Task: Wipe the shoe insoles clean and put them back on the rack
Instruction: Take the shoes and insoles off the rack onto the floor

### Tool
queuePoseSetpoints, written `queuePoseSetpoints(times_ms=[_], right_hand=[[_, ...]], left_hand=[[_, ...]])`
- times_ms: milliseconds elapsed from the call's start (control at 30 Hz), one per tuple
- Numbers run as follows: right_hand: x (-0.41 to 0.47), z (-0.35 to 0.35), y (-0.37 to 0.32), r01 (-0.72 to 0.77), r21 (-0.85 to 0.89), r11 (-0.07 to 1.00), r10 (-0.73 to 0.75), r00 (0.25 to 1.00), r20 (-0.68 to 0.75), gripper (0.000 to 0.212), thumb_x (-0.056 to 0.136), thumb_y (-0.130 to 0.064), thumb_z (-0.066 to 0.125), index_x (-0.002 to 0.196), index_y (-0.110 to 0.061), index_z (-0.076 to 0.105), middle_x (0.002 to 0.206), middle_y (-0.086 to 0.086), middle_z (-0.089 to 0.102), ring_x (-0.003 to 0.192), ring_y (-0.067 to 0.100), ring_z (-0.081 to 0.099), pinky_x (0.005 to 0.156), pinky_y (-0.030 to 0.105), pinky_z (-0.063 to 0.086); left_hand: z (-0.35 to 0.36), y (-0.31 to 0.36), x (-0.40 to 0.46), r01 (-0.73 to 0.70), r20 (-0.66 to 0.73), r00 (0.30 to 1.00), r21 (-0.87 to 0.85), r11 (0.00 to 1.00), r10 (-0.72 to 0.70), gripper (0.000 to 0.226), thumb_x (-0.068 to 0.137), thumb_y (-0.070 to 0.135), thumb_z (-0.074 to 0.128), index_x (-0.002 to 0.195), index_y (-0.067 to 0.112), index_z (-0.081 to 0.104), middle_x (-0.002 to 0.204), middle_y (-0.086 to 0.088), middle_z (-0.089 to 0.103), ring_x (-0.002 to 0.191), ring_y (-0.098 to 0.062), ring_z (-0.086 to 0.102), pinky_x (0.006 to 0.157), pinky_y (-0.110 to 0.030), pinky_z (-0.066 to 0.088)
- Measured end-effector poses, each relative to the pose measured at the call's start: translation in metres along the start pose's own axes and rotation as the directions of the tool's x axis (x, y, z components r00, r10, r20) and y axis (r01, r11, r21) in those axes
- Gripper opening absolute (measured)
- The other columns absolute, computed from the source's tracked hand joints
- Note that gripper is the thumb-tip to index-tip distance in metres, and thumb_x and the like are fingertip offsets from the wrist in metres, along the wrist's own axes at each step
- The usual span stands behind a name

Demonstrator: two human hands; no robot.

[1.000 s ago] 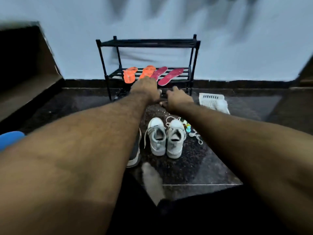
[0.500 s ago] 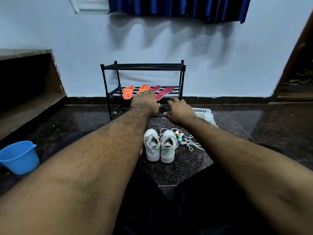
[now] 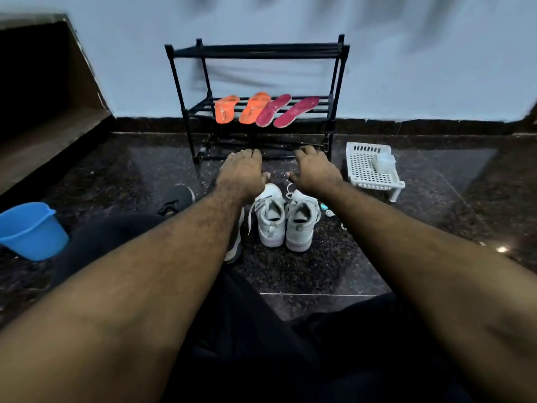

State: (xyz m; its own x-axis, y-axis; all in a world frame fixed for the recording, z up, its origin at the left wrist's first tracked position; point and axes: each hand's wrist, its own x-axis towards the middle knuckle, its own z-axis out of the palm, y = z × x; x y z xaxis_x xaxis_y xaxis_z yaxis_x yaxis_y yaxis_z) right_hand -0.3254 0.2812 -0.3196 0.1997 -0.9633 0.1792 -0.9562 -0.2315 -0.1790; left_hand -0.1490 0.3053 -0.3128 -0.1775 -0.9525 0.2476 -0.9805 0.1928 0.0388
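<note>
While both arms reach fwd over the dark granite floor [image 3: 313, 274], the left hand [image 3: 242, 173] and right hand [image 3: 315, 170] hang palm-down just in front of the black shoe rack [image 3: 255, 50], apart from each other, fingers loosely bent, holding nothing. Whether fingertips touch the rack's bottom rail can't be told; the frame is a bit blurred.

Head view, clock dirs from centre:
- 12 o'clock: rack against a pale wall [image 3: 406, 68]. On its middle shelf lie 4 insoles side by side: two orange insoles [image 3: 226, 109] on the left, two red insoles [image 3: 295, 112] on the right, the inner orange and inner red touching or overlapping. Top shelf bare.
- Just below the hands: pair of white sneakers [image 3: 283, 222], heels toward the person, laces loose.
- 9–10 o'clock of the sneakers: dark shoe [image 3: 177, 199], partly hidden by the left forearm.
- 2 o'clock: white plastic basket [image 3: 369, 170] w/ something pale inside, too blurred to name.
- 9 o'clock, frame edge: blue plastic tub [image 3: 29, 231].
- 10 o'clock: wooden step [image 3: 43, 135].
</note>
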Motion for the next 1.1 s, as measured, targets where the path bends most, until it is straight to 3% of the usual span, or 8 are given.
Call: queuePoseSetpoints(times_ms=[100,233,400,633,767,833,933,1100], right_hand=[[-0.004,0.030,0.000,-0.024,-0.013,1.000,0.025,0.997,0.075,0.059,0.094,-0.046,0.057,0.141,-0.014,0.042,0.144,0.011,0.040,0.128,0.035,0.044,0.099,0.052,0.047],[-0.006,0.068,-0.011,0.027,-0.081,0.996,-0.015,0.989,0.144,0.060,0.094,-0.048,0.056,0.142,-0.015,0.041,0.144,0.011,0.040,0.127,0.035,0.045,0.096,0.049,0.049],[-0.006,0.112,-0.055,0.100,-0.107,0.989,-0.076,0.975,0.208,0.059,0.093,-0.054,0.053,0.141,-0.022,0.041,0.143,0.010,0.040,0.128,0.033,0.042,0.097,0.050,0.043],[0.003,0.156,-0.122,0.220,0.005,0.976,-0.217,0.961,0.169,0.045,0.095,-0.044,0.052,0.128,-0.015,0.049,0.127,0.014,0.047,0.113,0.036,0.053,0.089,0.047,0.047],[-0.017,0.164,-0.138,0.273,0.101,0.957,-0.273,0.962,-0.016,0.050,0.097,-0.047,0.049,0.134,-0.014,0.046,0.121,0.013,0.049,0.100,0.034,0.057,0.075,0.045,0.052],[-0.033,0.169,-0.146,0.367,0.112,0.923,-0.364,0.930,-0.049,0.046,0.098,-0.054,0.042,0.124,-0.016,0.049,0.116,0.010,0.047,0.095,0.032,0.058,0.067,0.042,0.053],[-0.046,0.178,-0.152,0.424,0.079,0.902,-0.429,0.902,0.048,0.057,0.094,-0.070,0.030,0.120,-0.023,0.050,0.120,0.004,0.046,0.097,0.027,0.059,0.062,0.041,0.054],[-0.031,0.189,-0.147,0.444,0.039,0.895,-0.446,0.888,0.112,0.063,0.083,-0.078,0.045,0.107,-0.020,0.052,0.106,0.001,0.052,0.099,0.023,0.048,0.075,0.039,0.049]], left_hand=[[0.033,-0.015,-0.016,0.098,0.150,0.983,0.036,0.995,-0.102,0.064,0.099,0.048,0.050,0.145,0.006,0.039,0.145,-0.016,0.048,0.136,-0.031,0.043,0.119,-0.047,0.027],[0.062,-0.030,-0.039,0.236,0.300,0.924,0.041,0.971,-0.237,0.058,0.099,0.052,0.046,0.142,0.013,0.044,0.150,-0.015,0.042,0.141,-0.032,0.036,0.119,-0.060,0.018],[0.086,-0.051,-0.067,0.542,0.460,0.739,0.026,0.840,-0.491,0.086,0.087,0.075,0.047,0.156,0.029,0.023,0.165,-0.016,0.007,0.151,-0.043,0.001,0.106,-0.082,0.006],[0.088,-0.107,-0.063,0.603,0.440,0.733,-0.067,0.795,-0.519,0.059,0.094,0.063,0.048,0.144,0.032,0.040,0.156,-0.015,0.028,0.145,-0.041,0.021,0.108,-0.075,0.021],[0.072,-0.139,-0.057,0.606,0.419,0.756,-0.158,0.780,-0.503,0.068,0.088,0.046,0.071,0.139,0.019,0.037,0.147,-0.020,0.032,0.132,-0.045,0.042,0.105,-0.053,0.043],[0.071,-0.146,-0.055,0.665,0.453,0.686,-0.073,0.743,-0.569,0.084,0.080,0.042,0.081,0.142,0.014,0.033,0.148,-0.020,0.031,0.134,-0.043,0.042,0.105,-0.053,0.040],[0.075,-0.146,-0.048,0.679,0.565,0.564,0.097,0.728,-0.602,0.093,0.077,0.039,0.084,0.148,0.006,0.034,0.148,-0.016,0.045,0.135,-0.036,0.046,0.110,-0.053,0.040],[0.090,-0.149,-0.031,0.674,0.634,0.542,0.066,0.736,-0.552,0.089,0.091,0.018,0.068,0.155,0.004,0.008,0.150,-0.025,0.040,0.137,-0.038,0.044,0.110,-0.043,0.041]])
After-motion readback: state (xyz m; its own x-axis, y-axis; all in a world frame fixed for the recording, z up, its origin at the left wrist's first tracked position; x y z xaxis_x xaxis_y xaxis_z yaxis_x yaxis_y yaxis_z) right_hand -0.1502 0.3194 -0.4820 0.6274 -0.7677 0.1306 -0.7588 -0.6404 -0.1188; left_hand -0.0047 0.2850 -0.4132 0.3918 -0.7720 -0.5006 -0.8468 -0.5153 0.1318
